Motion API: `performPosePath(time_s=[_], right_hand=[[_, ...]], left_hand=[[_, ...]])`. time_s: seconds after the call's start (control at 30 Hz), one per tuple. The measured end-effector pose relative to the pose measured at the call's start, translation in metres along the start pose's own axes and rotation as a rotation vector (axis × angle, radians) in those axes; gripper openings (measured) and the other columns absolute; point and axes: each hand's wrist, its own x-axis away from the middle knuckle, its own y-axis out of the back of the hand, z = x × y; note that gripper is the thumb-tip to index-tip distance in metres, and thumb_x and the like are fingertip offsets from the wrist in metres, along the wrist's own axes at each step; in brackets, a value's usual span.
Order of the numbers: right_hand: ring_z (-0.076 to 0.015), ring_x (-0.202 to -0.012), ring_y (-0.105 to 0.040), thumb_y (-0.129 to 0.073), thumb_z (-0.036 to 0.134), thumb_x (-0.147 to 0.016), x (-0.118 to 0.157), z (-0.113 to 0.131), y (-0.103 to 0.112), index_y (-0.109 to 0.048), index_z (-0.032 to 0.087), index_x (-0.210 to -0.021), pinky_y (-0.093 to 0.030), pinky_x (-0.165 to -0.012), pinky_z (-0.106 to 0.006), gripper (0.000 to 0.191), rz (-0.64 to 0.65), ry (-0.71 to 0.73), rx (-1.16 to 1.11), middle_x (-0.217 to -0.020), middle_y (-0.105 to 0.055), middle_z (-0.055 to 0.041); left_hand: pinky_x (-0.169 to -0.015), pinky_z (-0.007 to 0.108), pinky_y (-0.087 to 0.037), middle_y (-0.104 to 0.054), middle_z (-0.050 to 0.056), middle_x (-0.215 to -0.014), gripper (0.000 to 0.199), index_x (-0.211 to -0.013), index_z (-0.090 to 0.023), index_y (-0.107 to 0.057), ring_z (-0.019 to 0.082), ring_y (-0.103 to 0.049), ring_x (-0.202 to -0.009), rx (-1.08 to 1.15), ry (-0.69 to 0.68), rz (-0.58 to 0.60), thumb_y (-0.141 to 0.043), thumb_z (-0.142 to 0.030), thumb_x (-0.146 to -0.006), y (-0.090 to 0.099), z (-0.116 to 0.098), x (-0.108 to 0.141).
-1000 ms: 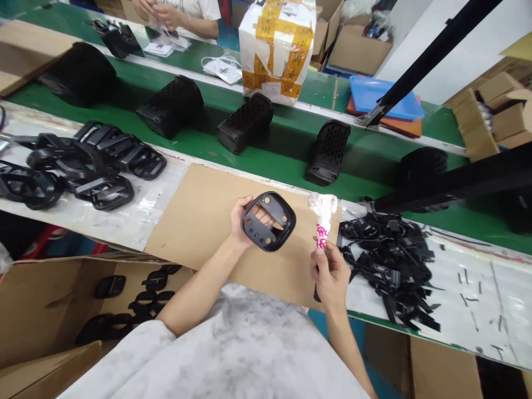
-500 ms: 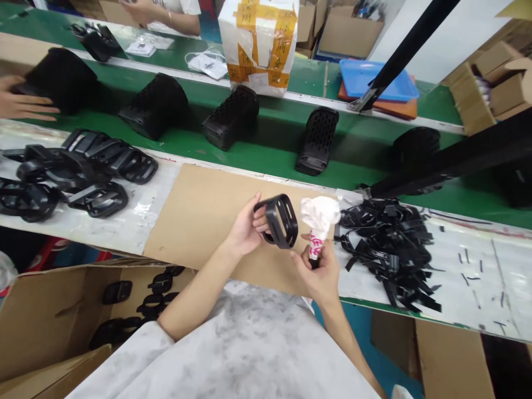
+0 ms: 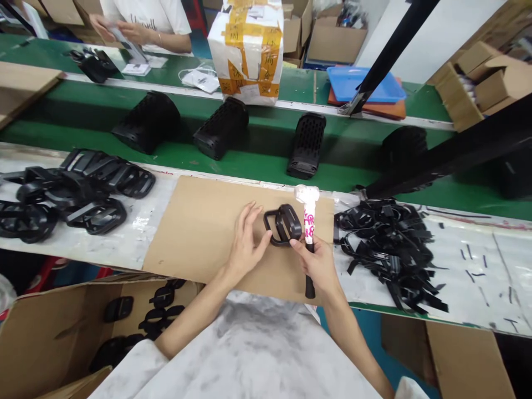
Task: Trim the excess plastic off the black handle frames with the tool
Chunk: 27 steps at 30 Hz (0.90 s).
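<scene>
My right hand [image 3: 318, 263] is wrapped round a hammer [image 3: 310, 221], its head and upper handle covered in white with pink writing, its lower grip black. The thumb of that hand also touches a black plastic frame [image 3: 288, 224], a rounded piece with a loop on its left side. Just left of the frame, my left hand [image 3: 247, 241] is open with fingers stretched out, its thumb close to the loop. Whether the thumb touches it I cannot tell. Under both hands lies a cardboard sheet [image 3: 187, 221] on the bench.
Black frames [image 3: 91, 188] pile up at the left, black strips [image 3: 386, 244] at the right. Black perforated housings [image 3: 307, 144] stand along the green surface [image 3: 266, 149]. A box [image 3: 120, 299] of black parts sits below left. Another person [image 3: 145, 27] works across.
My left hand has let go of the black frame, which is now lower, by my right thumb. The hammer has turned more upright in my right hand. Another person's hand at far left has gone.
</scene>
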Motion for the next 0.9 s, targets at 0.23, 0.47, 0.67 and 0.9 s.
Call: performPosePath(time_s=[0.23,0.47,0.67,0.9], right_hand=[[-0.0044,-0.039,-0.023,-0.084,0.057,-0.076,0.001,0.011,-0.008,-0.062,0.020,-0.102,-0.018,-0.035,-0.017,0.050,-0.020,-0.016,-0.125,-0.050,-0.031,0.0143],[-0.0074,-0.044,-0.032,-0.061,0.061,-0.094,0.000,0.003,0.019,-0.062,0.021,-0.131,-0.025,-0.037,-0.020,0.055,-0.072,0.046,0.061,-0.066,-0.046,0.0071],[-0.0110,-0.052,-0.039,-0.053,0.056,-0.101,0.016,-0.021,0.026,-0.065,0.020,-0.135,-0.034,-0.045,-0.023,0.050,-0.125,0.173,0.281,-0.071,-0.050,0.0033],[-0.0161,-0.054,-0.048,-0.054,0.056,-0.100,0.013,-0.024,0.023,-0.075,0.015,-0.124,-0.044,-0.051,-0.027,0.052,0.026,0.215,0.522,-0.060,-0.054,0.0011]], left_hand=[[-0.091,0.039,-0.047,-0.068,0.007,-0.081,0.034,-0.083,-0.018,-0.068,0.022,-0.062,-0.084,0.036,-0.175,0.377,-0.064,-0.050,-0.094,-0.013,0.008,-0.012],[-0.060,0.026,-0.027,-0.034,-0.004,-0.064,0.057,-0.068,-0.019,-0.040,0.011,-0.032,-0.061,0.357,0.278,0.160,-0.048,-0.067,-0.097,-0.015,0.030,-0.053],[-0.060,0.027,-0.024,-0.030,-0.004,-0.065,0.058,-0.065,-0.019,-0.040,0.011,-0.030,-0.062,0.360,0.264,0.134,-0.053,-0.069,-0.093,-0.031,0.030,-0.057],[-0.059,0.027,-0.023,-0.029,-0.004,-0.063,0.058,-0.063,-0.019,-0.039,0.010,-0.028,-0.061,0.372,0.247,0.136,-0.053,-0.066,-0.094,-0.031,0.031,-0.056]])
